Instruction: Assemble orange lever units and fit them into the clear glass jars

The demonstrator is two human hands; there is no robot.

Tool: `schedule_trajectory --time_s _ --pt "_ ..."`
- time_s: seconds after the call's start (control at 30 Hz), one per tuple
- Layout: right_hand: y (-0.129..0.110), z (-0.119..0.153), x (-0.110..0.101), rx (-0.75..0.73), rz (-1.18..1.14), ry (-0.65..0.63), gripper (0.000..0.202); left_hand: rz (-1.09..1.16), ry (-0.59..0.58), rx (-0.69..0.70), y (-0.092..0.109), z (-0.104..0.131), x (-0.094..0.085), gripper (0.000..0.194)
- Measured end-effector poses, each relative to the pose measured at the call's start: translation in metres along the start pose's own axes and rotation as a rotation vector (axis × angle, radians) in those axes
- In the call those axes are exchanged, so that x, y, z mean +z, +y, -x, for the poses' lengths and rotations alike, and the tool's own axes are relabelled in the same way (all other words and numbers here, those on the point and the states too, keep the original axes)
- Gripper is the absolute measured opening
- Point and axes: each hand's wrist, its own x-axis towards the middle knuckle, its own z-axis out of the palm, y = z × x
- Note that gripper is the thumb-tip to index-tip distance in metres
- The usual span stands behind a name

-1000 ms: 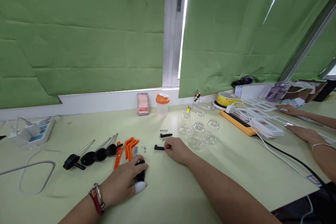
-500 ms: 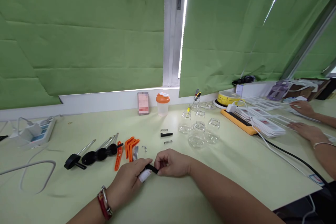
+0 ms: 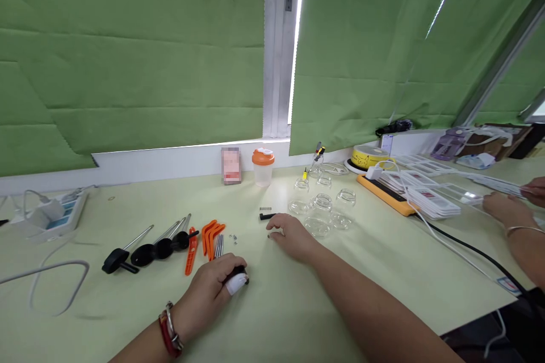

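Left hand [image 3: 215, 283] — closed around a black plastic part [image 3: 241, 272], low over the tabletop [image 3: 272, 317].
Right hand [image 3: 293, 236] fingers half-curled; grip cannot be determined. Black pin [image 3: 265, 216] partly covered beside them, coil spring [image 3: 265, 209] just behind.

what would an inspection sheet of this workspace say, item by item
surface: pale green tabletop, no spill seen
parts: black part in left hand; spring and black pin near right hand
clutter: glass jars, orange-lidded cup
hands: left closed on black part; right's grip unclear
cables: white cable looped at left, more at right
surroundings: green blinds behind, co-worker's hands at right
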Motion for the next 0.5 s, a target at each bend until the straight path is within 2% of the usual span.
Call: schedule_trajectory --time_s 0.17,0.33,0.5 --pt "0.012 -0.004 0.006 -0.060 0.147 -0.136 0.021 -0.023 0.010 0.006 -0.002 -0.001 0.002 0.017" --pt "0.002 -0.001 0.012 -0.112 0.180 -0.180 0.029 -0.048 0.021 0.008 -0.004 -0.001 0.003 0.018" --pt "-0.010 0.005 0.015 -0.113 0.011 -0.176 0.030 -0.064 0.034 0.013 -0.006 -0.002 0.004 0.018"
